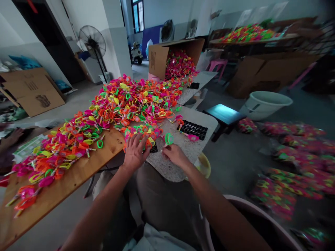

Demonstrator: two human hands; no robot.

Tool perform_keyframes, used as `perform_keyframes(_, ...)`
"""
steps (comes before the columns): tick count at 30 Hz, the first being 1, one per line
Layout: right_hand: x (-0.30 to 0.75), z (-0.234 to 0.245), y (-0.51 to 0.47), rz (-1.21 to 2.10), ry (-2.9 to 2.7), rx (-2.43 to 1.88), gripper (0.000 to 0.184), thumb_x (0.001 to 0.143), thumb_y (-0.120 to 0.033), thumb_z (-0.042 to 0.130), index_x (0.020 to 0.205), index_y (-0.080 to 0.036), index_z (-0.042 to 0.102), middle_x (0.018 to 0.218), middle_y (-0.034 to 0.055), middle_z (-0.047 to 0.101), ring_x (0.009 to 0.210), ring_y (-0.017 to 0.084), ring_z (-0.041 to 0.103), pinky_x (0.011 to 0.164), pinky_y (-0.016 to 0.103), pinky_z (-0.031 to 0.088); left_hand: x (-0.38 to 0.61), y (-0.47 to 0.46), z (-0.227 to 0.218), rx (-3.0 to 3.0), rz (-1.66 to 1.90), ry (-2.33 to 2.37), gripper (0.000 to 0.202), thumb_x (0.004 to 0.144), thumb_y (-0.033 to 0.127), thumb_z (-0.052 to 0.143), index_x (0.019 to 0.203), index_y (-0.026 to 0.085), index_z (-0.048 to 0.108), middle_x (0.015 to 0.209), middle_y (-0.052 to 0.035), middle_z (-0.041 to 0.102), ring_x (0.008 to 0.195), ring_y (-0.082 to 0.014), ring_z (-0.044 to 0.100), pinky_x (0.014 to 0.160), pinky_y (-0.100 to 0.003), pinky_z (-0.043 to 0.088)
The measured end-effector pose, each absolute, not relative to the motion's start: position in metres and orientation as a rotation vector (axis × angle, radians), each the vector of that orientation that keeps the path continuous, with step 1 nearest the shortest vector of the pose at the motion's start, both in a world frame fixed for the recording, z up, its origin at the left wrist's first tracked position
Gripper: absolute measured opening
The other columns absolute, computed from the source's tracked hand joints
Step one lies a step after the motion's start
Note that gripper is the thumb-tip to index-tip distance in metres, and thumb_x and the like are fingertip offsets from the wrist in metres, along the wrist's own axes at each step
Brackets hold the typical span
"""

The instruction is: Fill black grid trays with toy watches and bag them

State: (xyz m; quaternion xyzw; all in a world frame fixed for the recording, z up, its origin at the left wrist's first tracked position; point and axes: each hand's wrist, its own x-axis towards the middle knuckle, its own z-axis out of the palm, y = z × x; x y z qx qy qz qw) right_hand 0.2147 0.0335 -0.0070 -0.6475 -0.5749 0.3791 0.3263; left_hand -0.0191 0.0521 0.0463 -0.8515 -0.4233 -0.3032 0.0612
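Observation:
My left hand [134, 151] lies palm down with its fingers spread over a cluster of orange, pink and green toy watches [142, 130]. Part of a black tray [154, 148] shows beside its fingertips. Just to the right, the fingers of my right hand [174, 154] are pinched together at the lower end of a green toy watch [169, 138], whose round strap stands up above them. A large heap of toy watches [133, 99] in pink, orange, yellow and green rises beyond both hands. Another black slatted tray [193, 129] rests on the speckled tabletop [167, 167], with a pink watch at its edge.
At the back, a cardboard box [158, 61] lies tipped with watches spilling out. A wooden board [104, 148] carries more watches on the left, near another person's hand [13, 136]. To the right stand a dark stool [222, 114], a pale tub [267, 104] and filled bags [274, 191].

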Motion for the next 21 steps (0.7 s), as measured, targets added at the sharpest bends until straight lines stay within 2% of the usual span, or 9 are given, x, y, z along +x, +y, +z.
perform_keyframes(3,0.184,-0.023,0.039,1.001,-1.497,-1.57,0.027,0.093,-0.037,0.052,0.08,-0.018,0.068,0.067,0.0027,0.068,0.057,0.015,0.062,0.056,0.024,0.043,-0.013,0.057,0.046,-2.625,-0.765,-1.248,0.053,0.095,0.039,0.062,0.145,0.029,0.049,0.147,-0.0086,0.055,0.14,-0.0328,0.044,0.12,-0.057,0.031)
perform_keyframes(8,0.17,-0.043,0.046,0.774,-1.582,-1.577,0.023,0.095,-0.035,0.054,0.091,-0.019,0.069,0.08,0.0067,0.072,0.07,0.019,0.066,0.065,0.027,0.047,-0.012,0.061,0.042,-2.673,-0.708,-1.247,0.045,0.098,0.036,0.058,0.142,0.028,0.053,0.139,-0.006,0.064,0.134,-0.0301,0.05,0.118,-0.054,0.034)
perform_keyframes(16,0.175,-0.03,0.049,0.542,-1.925,-1.702,0.026,0.097,-0.032,0.053,0.088,-0.017,0.072,0.085,0.0115,0.073,0.079,0.023,0.066,0.076,0.031,0.046,-0.013,0.064,0.041,-2.708,-0.727,-1.25,0.042,0.097,0.029,0.059,0.139,0.027,0.055,0.138,-0.0048,0.065,0.134,-0.0294,0.051,0.116,-0.052,0.036)
perform_keyframes(21,0.167,-0.036,0.053,0.439,-1.993,-1.742,0.029,0.098,-0.033,0.051,0.1,-0.015,0.074,0.097,0.0143,0.075,0.088,0.025,0.068,0.083,0.034,0.048,-0.012,0.062,0.045,-2.734,-0.725,-1.244,0.042,0.097,0.026,0.057,0.139,0.024,0.054,0.137,-0.0068,0.065,0.135,-0.0287,0.05,0.117,-0.051,0.036)
